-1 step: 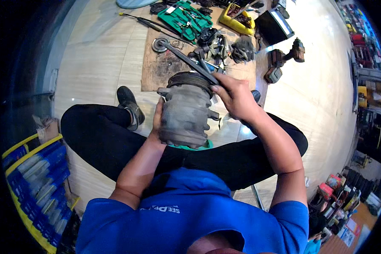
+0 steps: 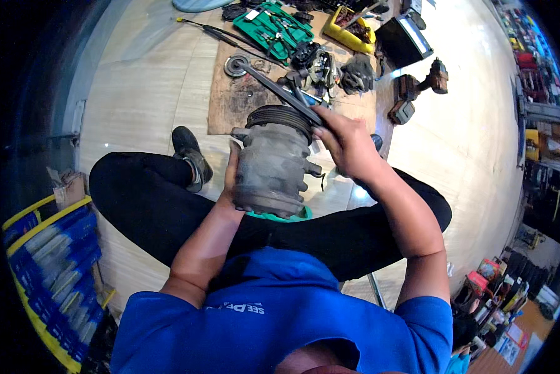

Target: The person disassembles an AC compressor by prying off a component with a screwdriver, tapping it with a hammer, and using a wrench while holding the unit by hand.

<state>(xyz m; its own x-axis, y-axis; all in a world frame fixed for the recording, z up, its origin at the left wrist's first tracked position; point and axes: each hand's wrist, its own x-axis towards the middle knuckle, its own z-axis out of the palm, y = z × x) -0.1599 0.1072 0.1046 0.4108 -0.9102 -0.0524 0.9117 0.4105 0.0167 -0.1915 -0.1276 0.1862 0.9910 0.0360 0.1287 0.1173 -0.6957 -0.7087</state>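
Note:
Between my knees stands a grey, worn air-conditioning compressor (image 2: 270, 165) with a black grooved pulley (image 2: 280, 118) at its far end. My left hand (image 2: 231, 174) is wrapped along its left side, most of the fingers hidden behind the body. My right hand (image 2: 345, 137) grips a long dark metal tool (image 2: 274, 87) beside the pulley. The tool slants up to the left, and a shorter second arm shows near the hand. Its exact kind I cannot make out. A round metal disc (image 2: 235, 66) lies on the board beyond, by the tool's far end in this view.
Across a stained wooden board (image 2: 230, 103) lie a green tool case (image 2: 274, 28), a yellow tray (image 2: 348, 31) and dark gloves (image 2: 357, 73). Right of them are a black box (image 2: 404, 38) and cordless power tools (image 2: 439, 75). A blue-and-yellow rack (image 2: 56, 268) stands at left. Something green (image 2: 292, 217) shows under the compressor.

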